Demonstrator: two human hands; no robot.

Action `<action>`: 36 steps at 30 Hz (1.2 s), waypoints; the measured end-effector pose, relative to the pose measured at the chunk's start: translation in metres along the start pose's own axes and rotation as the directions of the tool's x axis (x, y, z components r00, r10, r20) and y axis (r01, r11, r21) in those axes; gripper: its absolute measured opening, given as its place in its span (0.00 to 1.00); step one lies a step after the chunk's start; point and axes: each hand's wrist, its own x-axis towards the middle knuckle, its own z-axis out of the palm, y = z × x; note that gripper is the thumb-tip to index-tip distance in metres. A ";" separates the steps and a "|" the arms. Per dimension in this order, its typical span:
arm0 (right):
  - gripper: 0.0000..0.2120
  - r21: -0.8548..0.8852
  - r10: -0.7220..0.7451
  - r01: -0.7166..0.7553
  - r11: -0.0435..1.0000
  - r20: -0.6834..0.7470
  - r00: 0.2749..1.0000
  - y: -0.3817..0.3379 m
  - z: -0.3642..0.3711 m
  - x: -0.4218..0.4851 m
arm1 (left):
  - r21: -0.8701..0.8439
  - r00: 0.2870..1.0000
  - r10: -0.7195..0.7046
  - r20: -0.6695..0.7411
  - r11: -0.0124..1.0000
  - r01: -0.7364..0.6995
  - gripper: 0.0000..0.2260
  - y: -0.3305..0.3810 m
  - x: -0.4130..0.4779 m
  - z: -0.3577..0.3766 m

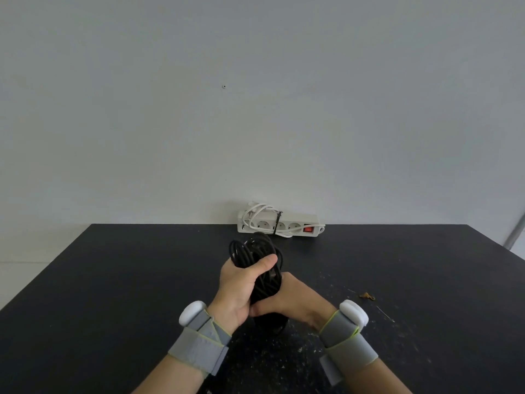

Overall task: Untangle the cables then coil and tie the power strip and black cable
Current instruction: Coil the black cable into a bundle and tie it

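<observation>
Right now both hands hold the black cable [257, 263] coil above the table [113, 280]: left hand [241, 282] wrapped round its middle, right hand [292, 301] pinching lower down. It's prob. light, floppy, springy w/ loops; grip mid-bundle. Power strip [279, 223], already tied, sits by the wall, well apart, nothing in the way.

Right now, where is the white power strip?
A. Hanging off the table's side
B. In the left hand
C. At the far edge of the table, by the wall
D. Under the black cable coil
C: the power strip lies at the far edge of the table, apart from the black cable coil held by the left hand and right hand.
</observation>
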 end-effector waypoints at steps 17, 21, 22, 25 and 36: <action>0.07 -0.776 -0.260 -0.111 0.620 -0.337 0.905 -0.008 -0.018 -0.003 | 0.092 0.896 0.084 0.436 0.986 -0.138 0.20 0.034 0.013 -0.038; 0.05 -0.945 -0.404 -0.025 0.327 -0.163 0.900 -0.002 -0.017 -0.001 | 0.604 0.849 0.186 0.494 0.629 -0.489 0.20 0.049 0.013 -0.034; 0.07 -0.957 -0.403 -0.005 0.291 -0.127 0.906 -0.001 -0.014 -0.001 | 0.725 0.836 0.167 0.523 0.429 -0.539 0.23 0.050 0.012 -0.030; 0.12 -0.986 -0.447 0.057 0.156 -0.019 0.894 -0.002 -0.006 -0.004 | 0.835 0.846 -0.073 0.528 -0.141 -0.533 0.38 0.045 0.009 -0.013; 0.09 -0.963 -0.441 0.032 0.266 -0.093 0.893 0.002 -0.003 -0.004 | 0.887 0.903 0.088 0.422 -0.248 -0.390 0.11 -0.004 0.006 -0.024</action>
